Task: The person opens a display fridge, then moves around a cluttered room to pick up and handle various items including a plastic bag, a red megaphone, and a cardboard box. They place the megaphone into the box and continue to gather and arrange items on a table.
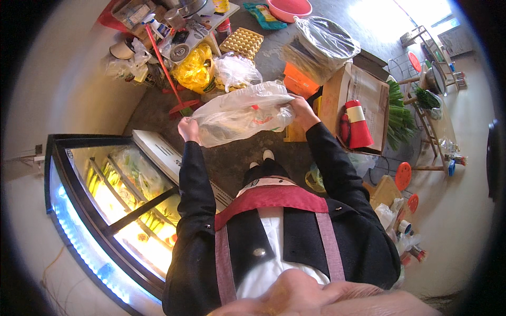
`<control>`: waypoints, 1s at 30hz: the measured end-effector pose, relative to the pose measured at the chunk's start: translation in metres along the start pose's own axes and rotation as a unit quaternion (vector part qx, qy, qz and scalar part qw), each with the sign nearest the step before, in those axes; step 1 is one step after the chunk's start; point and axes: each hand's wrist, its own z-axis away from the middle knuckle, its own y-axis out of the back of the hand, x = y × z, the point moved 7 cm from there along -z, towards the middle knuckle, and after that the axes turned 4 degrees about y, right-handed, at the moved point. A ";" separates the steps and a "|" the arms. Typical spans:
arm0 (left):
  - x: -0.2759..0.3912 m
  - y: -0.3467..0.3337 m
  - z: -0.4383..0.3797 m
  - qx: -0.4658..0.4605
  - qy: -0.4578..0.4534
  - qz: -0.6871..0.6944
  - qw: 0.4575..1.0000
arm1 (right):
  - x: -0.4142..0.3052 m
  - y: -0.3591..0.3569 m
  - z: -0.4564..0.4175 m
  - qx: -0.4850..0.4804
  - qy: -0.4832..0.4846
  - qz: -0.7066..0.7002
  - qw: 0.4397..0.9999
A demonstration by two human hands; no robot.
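A translucent white plastic bag (241,114) with red print is stretched out in front of me at arm's length. My left hand (189,129) grips its left end, and my right hand (302,111) holds the opposite end near the top. The bag sags between the two hands, and I cannot tell whether anything is inside. Beyond it on the floor sit a knotted white plastic bag (237,71) and a yellow plastic bag (193,69) in a bucket. Close to my right forearm, a red and white megaphone (357,124) rests on a cardboard box (365,91).
On my left stands a lit glass-door display fridge (114,229) with produce inside. A red-handled broom (162,63) leans ahead, near a cluttered table (225,14). Egg trays (243,41), a lined bin (326,39), an orange box (298,81) and green leafy vegetables (397,114) lie further right.
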 end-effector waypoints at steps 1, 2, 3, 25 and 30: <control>-0.048 0.002 -0.016 -0.080 0.120 0.180 0.973 | -0.003 -0.023 0.003 -0.024 -0.042 -0.009 0.999; -0.045 -0.028 -0.007 -0.125 0.161 0.244 0.948 | 0.003 0.002 -0.003 -0.031 -0.053 -0.036 0.997; -0.028 -0.064 0.013 -0.177 0.203 0.304 0.914 | 0.012 0.047 -0.012 -0.031 -0.060 -0.064 0.996; 0.093 -0.024 0.144 -0.045 0.006 0.320 0.946 | 0.024 -0.122 0.097 -0.185 0.291 0.514 0.785; 0.133 -0.046 0.203 -0.087 -0.108 0.134 0.981 | 0.107 -0.140 0.035 -0.238 0.306 0.392 0.834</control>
